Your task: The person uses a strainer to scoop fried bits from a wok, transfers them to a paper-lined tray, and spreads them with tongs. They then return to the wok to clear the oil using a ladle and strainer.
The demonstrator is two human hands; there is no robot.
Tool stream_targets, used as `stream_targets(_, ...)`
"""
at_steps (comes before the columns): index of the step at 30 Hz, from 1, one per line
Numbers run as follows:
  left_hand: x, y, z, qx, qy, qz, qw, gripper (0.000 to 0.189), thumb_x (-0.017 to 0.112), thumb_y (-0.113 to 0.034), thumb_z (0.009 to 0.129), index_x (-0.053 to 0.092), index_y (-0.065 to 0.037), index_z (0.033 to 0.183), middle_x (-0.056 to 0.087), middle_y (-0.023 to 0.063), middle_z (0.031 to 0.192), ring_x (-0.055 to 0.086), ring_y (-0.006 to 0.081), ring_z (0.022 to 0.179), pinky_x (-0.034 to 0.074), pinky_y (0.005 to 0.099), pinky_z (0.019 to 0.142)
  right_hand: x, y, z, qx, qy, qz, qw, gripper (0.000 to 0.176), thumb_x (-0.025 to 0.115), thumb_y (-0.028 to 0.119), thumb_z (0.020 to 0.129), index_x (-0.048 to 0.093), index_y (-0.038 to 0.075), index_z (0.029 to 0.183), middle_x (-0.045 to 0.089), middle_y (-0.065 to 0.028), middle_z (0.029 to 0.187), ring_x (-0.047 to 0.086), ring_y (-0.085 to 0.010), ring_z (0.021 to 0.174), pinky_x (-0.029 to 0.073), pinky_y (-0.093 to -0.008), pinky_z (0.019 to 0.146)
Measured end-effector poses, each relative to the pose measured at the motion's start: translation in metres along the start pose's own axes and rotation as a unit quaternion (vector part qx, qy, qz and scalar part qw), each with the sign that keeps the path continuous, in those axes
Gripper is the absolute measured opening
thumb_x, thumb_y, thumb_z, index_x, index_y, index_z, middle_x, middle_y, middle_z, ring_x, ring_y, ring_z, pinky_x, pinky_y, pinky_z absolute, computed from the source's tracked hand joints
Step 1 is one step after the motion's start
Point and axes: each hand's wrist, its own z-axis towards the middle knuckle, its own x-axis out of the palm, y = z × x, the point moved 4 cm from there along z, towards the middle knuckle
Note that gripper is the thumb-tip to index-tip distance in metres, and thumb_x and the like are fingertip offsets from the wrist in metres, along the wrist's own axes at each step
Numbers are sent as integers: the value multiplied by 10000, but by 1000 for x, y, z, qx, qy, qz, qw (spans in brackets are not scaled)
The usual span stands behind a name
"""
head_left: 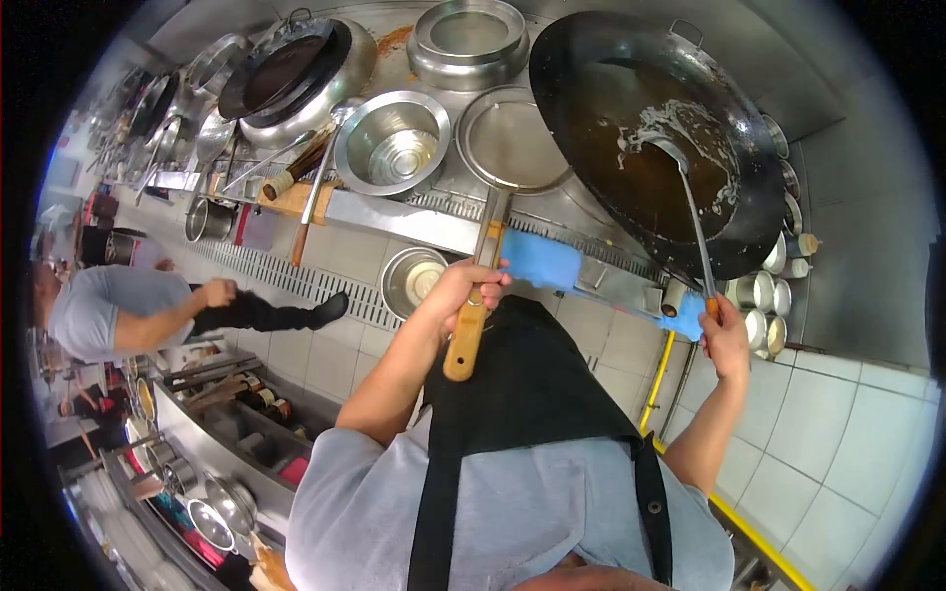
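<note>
My left hand (473, 291) is closed around the metal handle, just above the wooden grip, of a round fine-mesh skimmer (517, 138), which lies flat over the counter left of the wok. My right hand (725, 340) grips the wooden end of a long-handled ladle (696, 212). The ladle's bowl is dipped in the brownish liquid (616, 182) of a large black wok (562, 103). Pale foam (680, 120) floats around the bowl. A wide steel pot (441, 167) sits left of the skimmer.
Behind the skimmer stands a steel pot with a strainer (468, 39). A second wok (286, 74) and a ladle (325, 177) are farther left. Blue cloths (540, 261) hang on the counter edge. Another person (128, 305) stands at left. Several metal cups (764, 295) line the right side.
</note>
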Motion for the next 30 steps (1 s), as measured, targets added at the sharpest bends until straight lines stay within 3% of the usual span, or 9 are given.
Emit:
stream_targets(4,29,11,-36,-1,-10,2,1000,330,576,22,887,483,19,1203,597,105,900,486,77,601,454,255,530,-11,-16,7,10,19,45,999,605,631,66,935,427,-20,1498,573,-16,817,495,-78,530,374,-225,423)
stream_targets(7,42,21,-60,14,-4,13,1000,377,593,3,868,495,36,1230,589,107,871,489,92,587,452,258,513,-20,-13,6,6,30,196,980,627,636,56,938,396,-20,1513,589,-30,827,507,-80,532,364,-219,411)
stream_targets(9,49,22,-84,50,-107,146,982,451,609,-13,841,495,50,1273,588,116,852,497,114,568,446,265,487,-19,-2,9,-1,25,246,969,632,657,58,930,399,-30,1501,597,-41,874,505,-79,531,357,-226,403)
stream_targets(10,49,26,-91,43,-102,148,983,451,609,-13,841,495,50,1273,588,116,852,497,114,568,446,265,487,-17,8,10,4,18,246,969,632,657,58,930,399,-30,1501,597,-41,874,505,-79,531,357,-226,403)
stream_targets(15,32,17,-128,120,-166,176,963,479,602,-21,816,510,44,1282,593,115,845,501,128,531,449,277,464,1,60,41,-64,61,322,943,553,655,46,929,438,-44,1430,605,-69,934,528,-101,557,396,-243,429)
stream_targets(22,-25,-15,-121,244,-215,132,936,455,581,-34,830,516,55,1271,583,96,830,478,106,539,448,262,481,42,100,79,-21,136,397,907,505,648,24,914,459,-29,1379,597,-63,920,553,-116,632,419,-262,497)
stream_targets(23,-38,-20,-118,249,-219,129,935,455,581,-34,830,516,55,1271,583,96,830,478,106,539,448,262,481,47,103,82,-33,152,396,905,284,658,92,932,564,22,1191,618,-54,929,531,-87,657,389,-225,507)
stream_targets(26,-78,-32,-111,255,-175,73,948,430,581,-54,872,515,58,1282,586,96,839,486,106,565,457,261,497,61,108,89,-16,183,422,888,227,661,108,945,585,31,1143,623,-56,934,526,-86,653,381,-222,503)
stream_targets(30,-107,-45,-94,182,-66,-8,981,417,606,-152,950,522,38,1311,601,105,902,493,118,578,465,262,500,84,110,84,4,230,464,856,199,672,123,954,589,40,1115,626,-68,947,529,-96,663,387,-226,499)
